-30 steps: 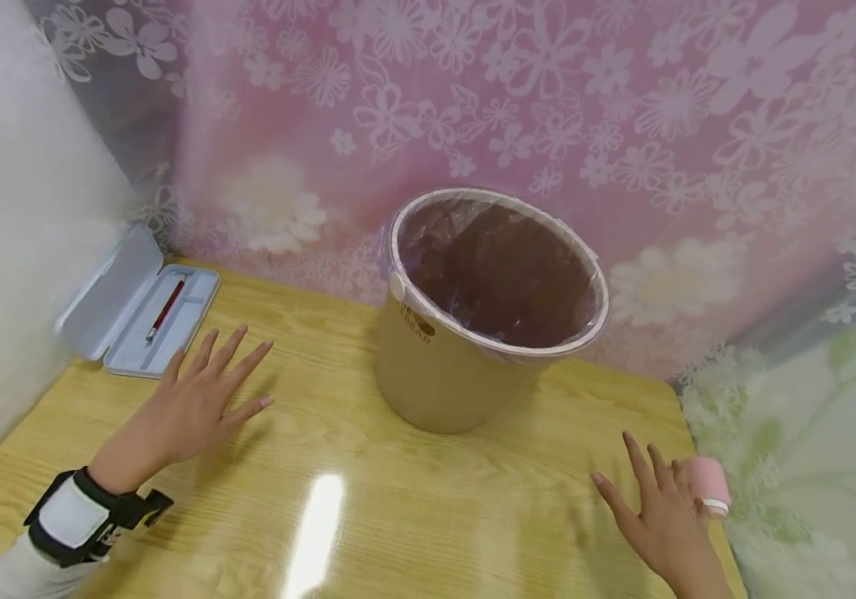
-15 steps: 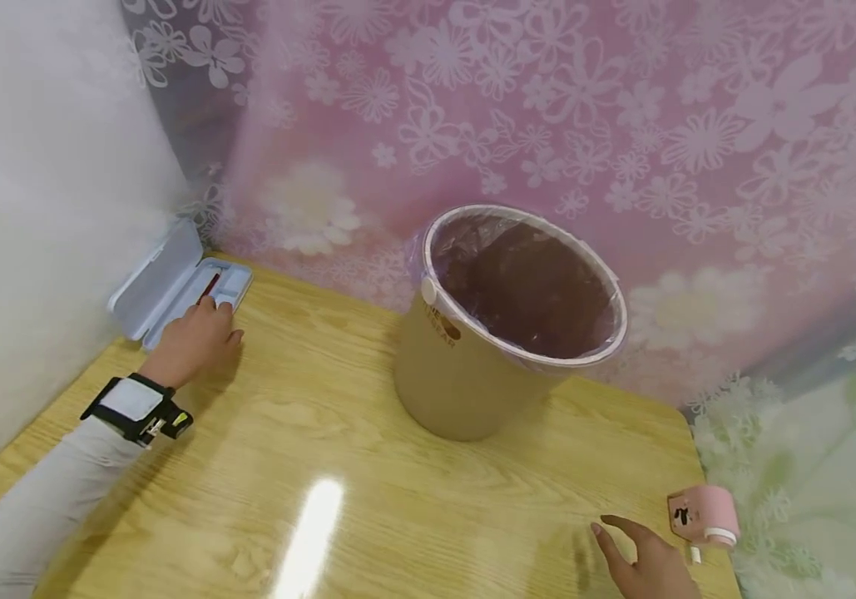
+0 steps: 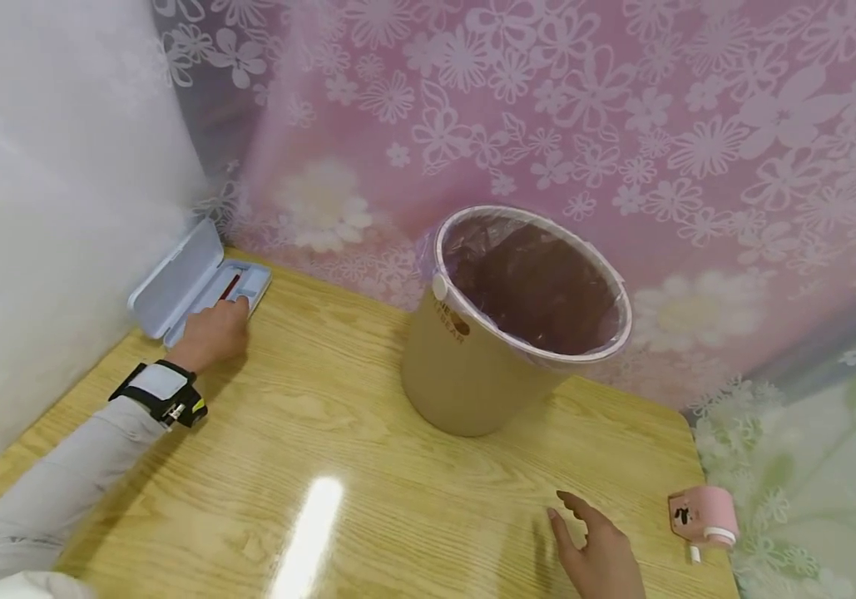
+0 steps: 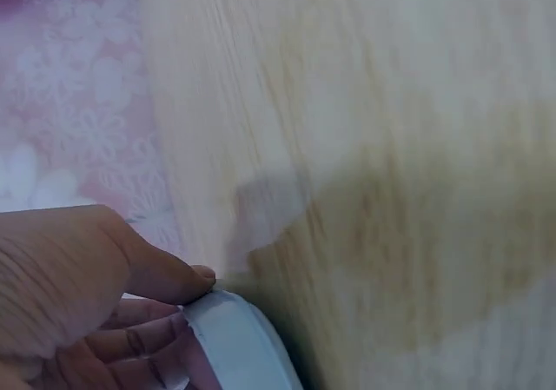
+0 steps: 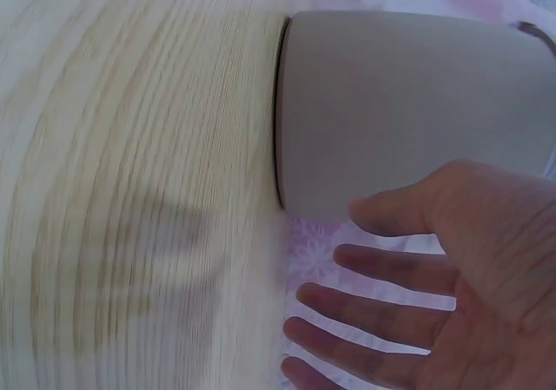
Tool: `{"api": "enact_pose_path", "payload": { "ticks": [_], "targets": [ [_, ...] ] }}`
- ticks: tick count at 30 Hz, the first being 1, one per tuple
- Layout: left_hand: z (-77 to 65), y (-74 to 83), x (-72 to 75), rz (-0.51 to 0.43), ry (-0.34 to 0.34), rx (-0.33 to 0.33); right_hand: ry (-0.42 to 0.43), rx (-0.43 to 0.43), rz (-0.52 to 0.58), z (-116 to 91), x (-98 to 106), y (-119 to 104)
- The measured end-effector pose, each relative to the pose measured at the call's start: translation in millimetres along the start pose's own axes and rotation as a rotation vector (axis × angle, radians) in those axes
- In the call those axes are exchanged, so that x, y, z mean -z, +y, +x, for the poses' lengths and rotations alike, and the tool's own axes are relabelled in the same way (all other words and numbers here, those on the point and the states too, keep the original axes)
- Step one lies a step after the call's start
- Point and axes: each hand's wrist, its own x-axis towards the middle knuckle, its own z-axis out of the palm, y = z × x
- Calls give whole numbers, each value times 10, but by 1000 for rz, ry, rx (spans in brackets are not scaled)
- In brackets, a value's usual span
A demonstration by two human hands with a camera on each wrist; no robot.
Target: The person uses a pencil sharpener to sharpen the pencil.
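My left hand (image 3: 214, 334) grips the near edge of a light-blue pencil case (image 3: 179, 281) at the table's back left. The case's lid stands up, and a dark red pen (image 3: 230, 287) lies in its tray. In the left wrist view, the thumb presses on the rim of the case (image 4: 241, 345) and the fingers curl on its other side. My right hand (image 3: 598, 551) hovers over the table at the front right, holding nothing. Its fingers are spread and slightly bent in the right wrist view, with the beige trash can (image 5: 408, 112) beyond them.
The trash can (image 3: 472, 366), lined with a clear bag, stands at the table's back middle. A pink pencil sharpener (image 3: 706, 512) sits near the right edge. Floral curtain (image 3: 547, 100) hangs behind the wooden table (image 3: 368, 499), and a pale wall (image 3: 46, 166) rises at the left.
My left hand has gone from spread fingers over the table to gripping the pencil case's near edge. My right hand has moved left, away from the sharpener. The head view has shifted slightly left.
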Motion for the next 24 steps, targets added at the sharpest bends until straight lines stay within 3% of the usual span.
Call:
{"api": "enact_pose_path", "payload": {
  "ticks": [5,11,17,24],
  "targets": [
    [-215,126,-36,12,51,-75,40,37,38,-18,-64,-115],
    [-691,462,-203,-2,130,-242,112,168,76,4,-161,-314],
    [-1093,904,-347,2,151,-395,133,265,119,83,-264,-506],
    [-1392,1165,-423,50,154,-501,145,376,194,136,-375,-726]
  ]
}}
